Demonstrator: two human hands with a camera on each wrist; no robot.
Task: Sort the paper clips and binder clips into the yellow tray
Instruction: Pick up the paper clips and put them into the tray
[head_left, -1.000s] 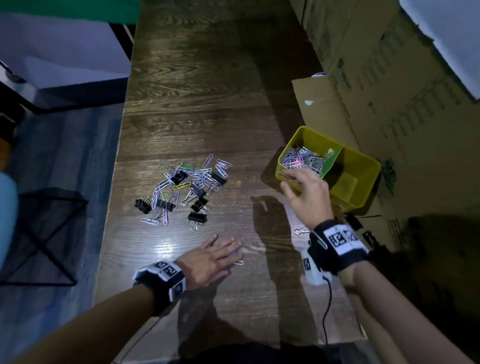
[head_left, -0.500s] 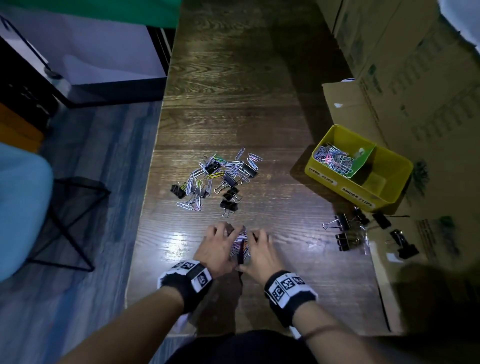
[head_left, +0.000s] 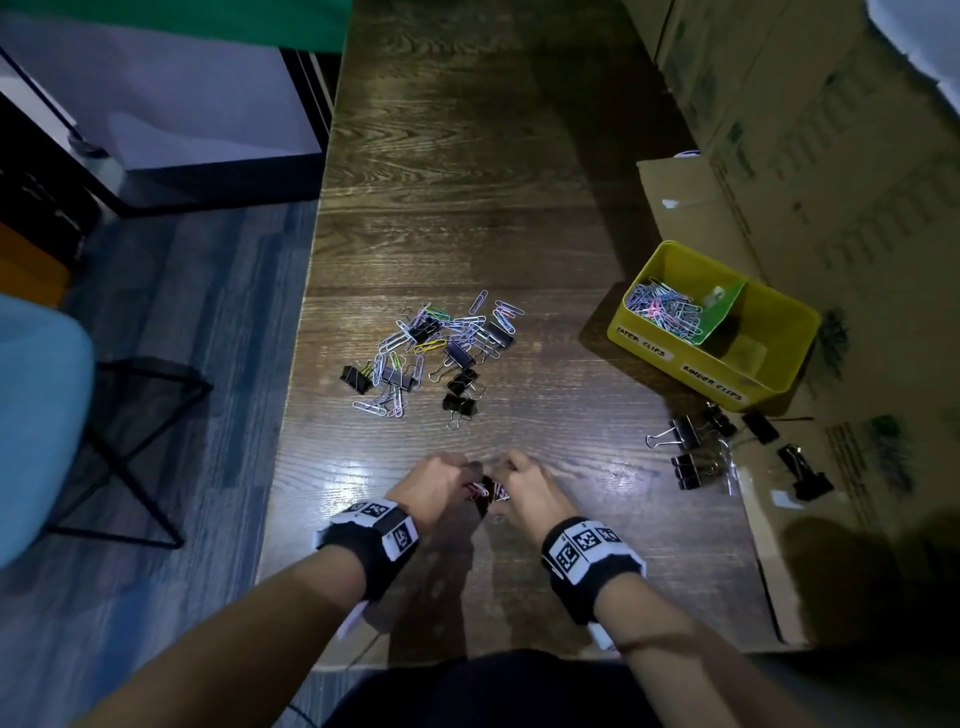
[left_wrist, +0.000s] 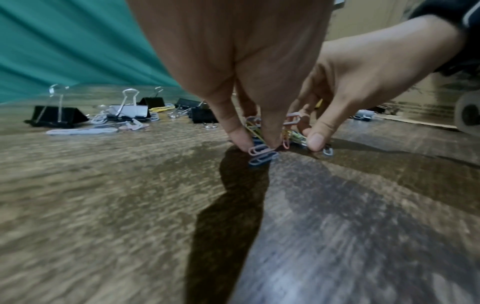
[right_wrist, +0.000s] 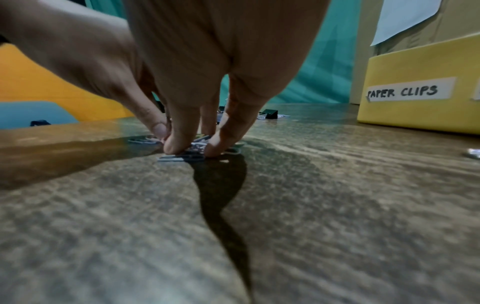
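Two hands meet over one small bunch of paper clips (head_left: 487, 491) near the front edge of the wooden table (head_left: 467, 156). The left hand (head_left: 435, 480) pinches the bunch with its fingertips (left_wrist: 240, 142) pressed down on the clips against the wood. The right hand (head_left: 531, 488) pinches the same bunch from the other side, its fingers curled and its fingertips (right_wrist: 173, 148) also down on the clips. The bunch has pink, blue, yellow and green clips in it, and it sits between the two hands, touching the table. A little farther back on the table lies a mixed pile (head_left: 436, 353) of colored paper clips and black binder clips, well apart from the hands. Off to the right stands the yellow tray (head_left: 691, 364). A green divider (head_left: 724, 312) splits it in two. The left part, marked "PAPER CLIPS", holds a heap of paper clips (head_left: 665, 309). The right part is marked "BINDER CLIPS". Just in front of the tray a few black binder clips (head_left: 685, 434) lie loose, some on the wood and some on a flat sheet of cardboard (head_left: 841, 519). Big cardboard boxes (head_left: 810, 130) stand behind the tray.
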